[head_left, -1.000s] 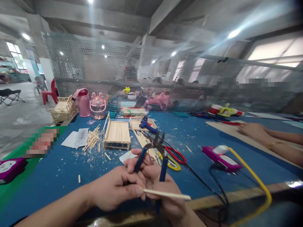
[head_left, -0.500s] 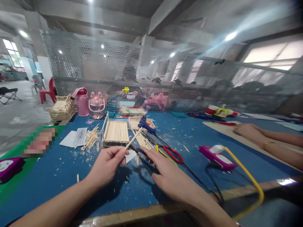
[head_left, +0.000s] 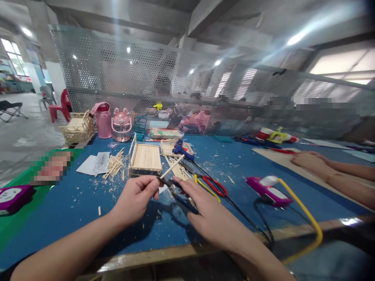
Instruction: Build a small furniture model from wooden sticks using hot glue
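My left hand (head_left: pixel 139 195) pinches a thin wooden stick (head_left: pixel 173 166) that slants up and away to the right. In my right hand (head_left: pixel 202 212) are blue-handled cutting pliers (head_left: pixel 184 201), whose dark jaws meet the stick close to my left fingertips. Just beyond my hands stands a small stick-built bed-like frame (head_left: pixel 145 158) with a slatted floor. A blue glue gun (head_left: pixel 183 149) rests behind the pliers, partly over a second small stick frame (head_left: pixel 166 147). Loose sticks (head_left: pixel 175 168) lie beside it, partly hidden by the held stick.
Red-handled scissors (head_left: pixel 215 186) and a yellow handle lie right of my hands. A purple power strip (head_left: pixel 269 191) with a yellow cable sits further right, near another person's hands (head_left: pixel 310 162). Cut sticks (head_left: pixel 115 164), paper (head_left: pixel 93 164), a pink bottle (head_left: pixel 121 127) and a perforated screen (head_left: pixel 117 74) are beyond.
My hands were close together with the pliers upright and spread. They have separated, the stick now points away from me, and the pliers' jaws have come onto it.
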`<state>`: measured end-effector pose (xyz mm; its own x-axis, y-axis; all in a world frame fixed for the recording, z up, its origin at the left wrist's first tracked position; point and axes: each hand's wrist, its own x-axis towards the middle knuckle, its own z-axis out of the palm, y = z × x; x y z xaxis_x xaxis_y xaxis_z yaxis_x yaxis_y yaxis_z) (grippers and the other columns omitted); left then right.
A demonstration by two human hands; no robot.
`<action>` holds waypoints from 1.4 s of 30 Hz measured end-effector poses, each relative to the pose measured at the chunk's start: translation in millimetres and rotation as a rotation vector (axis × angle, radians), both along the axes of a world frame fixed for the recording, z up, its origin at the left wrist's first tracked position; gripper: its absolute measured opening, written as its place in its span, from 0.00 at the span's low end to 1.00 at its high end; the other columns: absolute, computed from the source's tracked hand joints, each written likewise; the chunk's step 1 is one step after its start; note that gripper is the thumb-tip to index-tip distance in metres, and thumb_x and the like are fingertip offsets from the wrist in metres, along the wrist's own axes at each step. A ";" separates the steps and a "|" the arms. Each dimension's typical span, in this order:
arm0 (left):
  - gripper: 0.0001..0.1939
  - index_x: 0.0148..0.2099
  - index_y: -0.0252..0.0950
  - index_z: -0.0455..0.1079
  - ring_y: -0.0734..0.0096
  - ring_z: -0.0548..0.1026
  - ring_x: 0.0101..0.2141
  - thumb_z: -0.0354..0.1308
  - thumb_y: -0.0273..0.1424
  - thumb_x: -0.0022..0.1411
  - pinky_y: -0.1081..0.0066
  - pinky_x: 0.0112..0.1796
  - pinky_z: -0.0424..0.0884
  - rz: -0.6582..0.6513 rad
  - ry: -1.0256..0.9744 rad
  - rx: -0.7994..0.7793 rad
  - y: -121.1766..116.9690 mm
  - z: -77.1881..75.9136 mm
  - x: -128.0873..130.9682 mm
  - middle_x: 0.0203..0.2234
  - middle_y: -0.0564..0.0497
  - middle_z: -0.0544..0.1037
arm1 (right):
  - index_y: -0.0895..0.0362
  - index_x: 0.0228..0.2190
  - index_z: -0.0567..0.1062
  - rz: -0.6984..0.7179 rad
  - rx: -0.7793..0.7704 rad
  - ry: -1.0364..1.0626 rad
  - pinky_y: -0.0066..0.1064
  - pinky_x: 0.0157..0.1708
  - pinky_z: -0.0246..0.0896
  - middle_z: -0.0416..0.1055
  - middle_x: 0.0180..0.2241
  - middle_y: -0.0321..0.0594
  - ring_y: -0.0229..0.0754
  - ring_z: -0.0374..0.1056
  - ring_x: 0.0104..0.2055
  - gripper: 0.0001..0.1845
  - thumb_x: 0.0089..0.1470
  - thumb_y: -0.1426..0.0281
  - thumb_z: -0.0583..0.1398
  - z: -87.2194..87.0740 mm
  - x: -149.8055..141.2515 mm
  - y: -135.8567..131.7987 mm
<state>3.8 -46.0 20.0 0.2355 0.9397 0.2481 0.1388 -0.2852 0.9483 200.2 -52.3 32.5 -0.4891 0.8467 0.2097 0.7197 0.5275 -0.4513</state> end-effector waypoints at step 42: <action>0.20 0.50 0.36 0.67 0.71 0.70 0.30 0.38 0.34 0.63 0.72 0.32 0.65 0.029 0.360 0.154 -4.9 -4.5 0.7 0.30 0.49 0.75 | 0.58 0.41 0.68 -0.323 0.006 -0.095 0.37 0.38 0.58 0.67 0.37 0.47 0.48 0.64 0.39 0.20 0.46 0.63 0.54 -7.3 33.0 51.8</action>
<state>4.5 -50.9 15.5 0.3067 0.9055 0.2933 0.4651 -0.4114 0.7839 233.3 -0.5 25.2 -0.2134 0.9601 0.1810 0.8888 0.2677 -0.3720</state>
